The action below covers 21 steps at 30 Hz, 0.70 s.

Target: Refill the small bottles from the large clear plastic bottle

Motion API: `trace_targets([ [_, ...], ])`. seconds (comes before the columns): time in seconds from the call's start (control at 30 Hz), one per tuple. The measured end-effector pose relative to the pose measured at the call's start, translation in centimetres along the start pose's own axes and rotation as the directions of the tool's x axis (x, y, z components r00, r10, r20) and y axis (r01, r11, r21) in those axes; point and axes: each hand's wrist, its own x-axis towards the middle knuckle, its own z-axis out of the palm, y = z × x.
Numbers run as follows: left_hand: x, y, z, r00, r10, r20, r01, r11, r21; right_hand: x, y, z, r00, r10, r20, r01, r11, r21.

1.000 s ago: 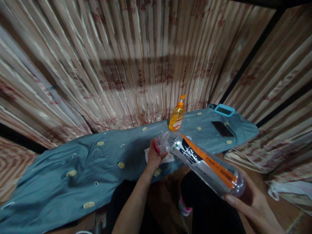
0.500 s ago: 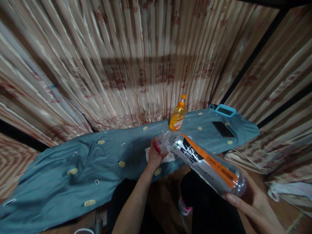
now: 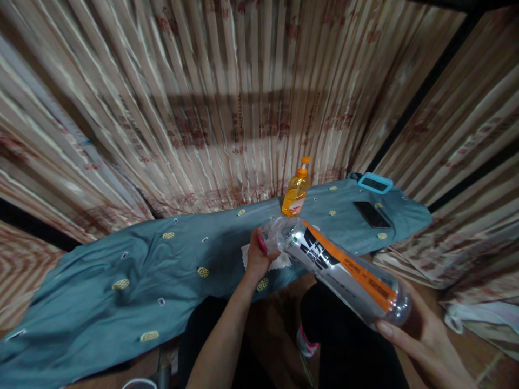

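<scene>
A large clear plastic bottle (image 3: 340, 270) with a silver, black and orange label lies aslant across both hands, in front of my knees. My left hand (image 3: 258, 259) is closed around its narrow far end, where a small pink part (image 3: 263, 244) shows between the fingers; whether that is the cap I cannot tell. At the lower right, the wide base rests in my right hand (image 3: 417, 324), thumb on the near side and the other fingers hidden behind. Beneath my left hand a white cloth or paper with a jagged edge (image 3: 281, 262) lies on the blue-green cover (image 3: 227, 237).
A pump bottle of orange liquid (image 3: 295, 197) stands just beyond the held bottle. Farther right lie a dark phone (image 3: 371, 214) and a light-blue framed device (image 3: 375, 183). Pleated patterned curtains (image 3: 227, 108) hang behind, with dark poles (image 3: 425, 86) at the right.
</scene>
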Motion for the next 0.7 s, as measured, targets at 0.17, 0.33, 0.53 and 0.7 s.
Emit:
trace_targets([
  [0.17, -0.03, 0.04, -0.03, 1.000, -0.002, 0.006, 0.002, 1.000, 0.002, 0.18, -0.13, 0.08, 1.000, 0.003, -0.013, -0.003, 1.000, -0.011],
  [0.33, -0.08, 0.08, -0.07, 1.000, 0.003, 0.005, -0.004, 1.000, 0.017, 0.09, -0.41, -0.03, 1.000, 0.007, 0.011, -0.007, 1.000, 0.000],
  [0.53, -0.07, 0.08, -0.13, 0.999, 0.031, 0.014, -0.032, 0.999, 0.008, 0.06, -0.26, -0.11, 1.000, -0.013, -0.012, 0.013, 1.000, -0.021],
  [0.7, -0.01, -0.43, -0.10, 1.000, 0.007, 0.012, -0.007, 1.000, 0.003, 0.17, -0.14, -0.07, 1.000, -0.009, -0.004, 0.009, 1.000, -0.022],
])
